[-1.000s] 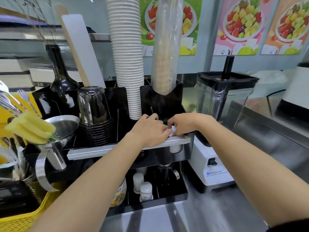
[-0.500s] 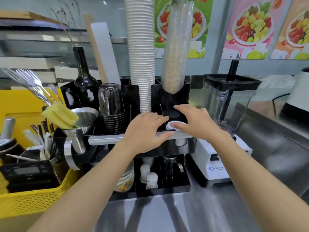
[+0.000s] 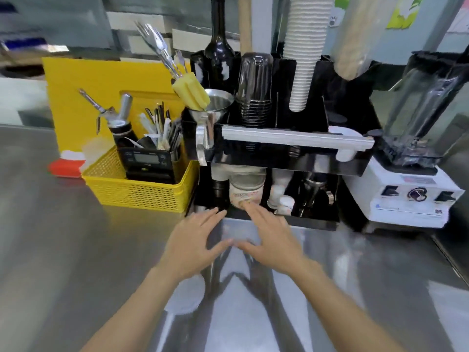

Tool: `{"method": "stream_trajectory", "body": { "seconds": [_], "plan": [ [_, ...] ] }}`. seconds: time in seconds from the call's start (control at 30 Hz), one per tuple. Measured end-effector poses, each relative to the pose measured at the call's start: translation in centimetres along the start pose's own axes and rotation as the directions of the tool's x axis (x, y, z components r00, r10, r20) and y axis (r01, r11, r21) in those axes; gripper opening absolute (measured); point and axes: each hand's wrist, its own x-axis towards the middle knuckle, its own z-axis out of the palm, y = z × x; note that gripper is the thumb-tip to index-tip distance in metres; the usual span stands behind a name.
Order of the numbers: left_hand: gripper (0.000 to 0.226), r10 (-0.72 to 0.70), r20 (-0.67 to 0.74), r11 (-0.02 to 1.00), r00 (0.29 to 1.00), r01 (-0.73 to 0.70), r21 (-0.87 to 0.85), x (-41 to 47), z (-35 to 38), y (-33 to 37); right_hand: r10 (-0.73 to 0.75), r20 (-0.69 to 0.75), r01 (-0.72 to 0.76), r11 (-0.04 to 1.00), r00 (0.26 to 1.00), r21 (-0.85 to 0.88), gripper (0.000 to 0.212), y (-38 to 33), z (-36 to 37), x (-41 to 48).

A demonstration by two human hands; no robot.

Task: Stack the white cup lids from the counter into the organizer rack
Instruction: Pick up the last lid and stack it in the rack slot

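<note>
There were 2 hands (image 3: 193, 246) (image 3: 272, 241), 1 organizer rack (image 3: 279, 158), 1 yellow basket (image 3: 142, 191), 1 blender (image 3: 416, 158), 1 dark bottle (image 3: 219, 47) and 1 funnel (image 3: 215, 102).

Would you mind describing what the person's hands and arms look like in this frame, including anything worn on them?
Both the left hand and the right hand are bare: no gloves, and no rings, watch or bracelet can be made out, though the picture is motion-blurred. The forearms are uncovered as far as the bottom edge of the frame, with no sleeve in view.
</note>
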Motion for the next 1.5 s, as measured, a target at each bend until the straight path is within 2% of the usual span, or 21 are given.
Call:
{"method": "stream_trajectory", "body": {
  "seconds": [0.13,0.27,0.47,0.63,0.73,0.8,0.87,0.93,1.0,1.07,1.1,1.3,1.4,1.5],
  "plan": [
    [0.093,-0.146,0.060,0.989,0.988,0.147,-0.017,-5.1,2.2,-3.0,-0.019,0.209,0.011,0.999,0.978,0.039,0.086,-2.7,5.1,-1.1],
    [0.105,-0.263,0.147,0.961,0.954,0.273,-0.047,-9.1,3.9,-4.8,-0.051,0.301,0.035,0.998,0.952,0.060,0.084,-5.0,9.5,-2.5],
    [0.092,-0.351,0.234,0.925,0.906,0.375,-0.062,-12.3,6.2,-5.6,-0.033,0.305,-0.015,0.988,0.952,0.154,0.078,-7.0,13.7,-3.7],
    [0.091,-0.349,0.267,0.893,0.898,0.405,-0.198,-12.9,6.2,-5.0,0.000,0.229,-0.028,0.992,0.974,0.120,0.067,-7.0,16.0,-4.2],
    [0.080,-0.327,0.282,0.864,0.902,0.406,-0.297,-12.9,5.7,-5.1,-0.012,0.159,-0.012,0.989,0.987,0.147,0.067,-7.1,15.5,-4.6],
    [0.067,-0.345,0.242,0.809,0.907,0.419,-0.412,-12.3,4.9,-4.7,-0.016,0.108,-0.003,0.984,0.994,0.178,0.069,-7.2,14.3,-4.8],
    [0.058,-0.425,0.172,0.714,0.889,0.446,-0.540,-11.2,4.1,-4.1,-0.009,0.064,-0.005,0.977,0.998,0.211,0.075,-7.2,12.4,-4.7],
    [0.057,-0.534,0.145,0.577,0.833,0.485,-0.657,-9.6,3.1,-3.2,0.000,0.016,-0.004,0.978,1.000,0.206,0.081,-6.8,10.3,-4.5],
    [0.052,-0.587,0.206,0.419,0.783,0.512,-0.750,-7.8,2.1,-1.9,0.012,-0.050,-0.001,0.978,0.999,0.208,0.081,-6.1,8.3,-4.2],
    [0.041,-0.553,0.296,0.293,0.779,0.514,-0.806,-6.0,1.2,-0.5,0.028,-0.078,-0.010,0.975,0.997,0.222,0.082,-5.1,6.4,-4.0],
    [0.036,-0.515,0.321,0.272,0.795,0.507,-0.818,-5.0,0.8,0.3,0.037,-0.082,-0.017,0.974,0.996,0.224,0.083,-4.4,5.5,-4.0],
    [0.024,-0.269,0.300,0.304,0.915,0.377,-0.875,1.1,-1.6,5.9,0.090,-0.211,-0.052,0.982,0.973,0.181,0.094,-0.3,-1.3,-4.1],
    [0.024,-0.159,0.233,0.396,0.959,0.278,-0.875,4.1,-2.6,9.0,0.059,-0.329,-0.031,0.995,0.942,0.091,0.089,1.6,-5.3,-3.9],
    [0.018,-0.121,0.171,0.410,0.978,0.206,-0.888,6.8,-3.8,11.7,0.007,-0.418,-0.013,1.000,0.909,-0.012,0.074,3.8,-8.4,-3.5]
  ]
}}
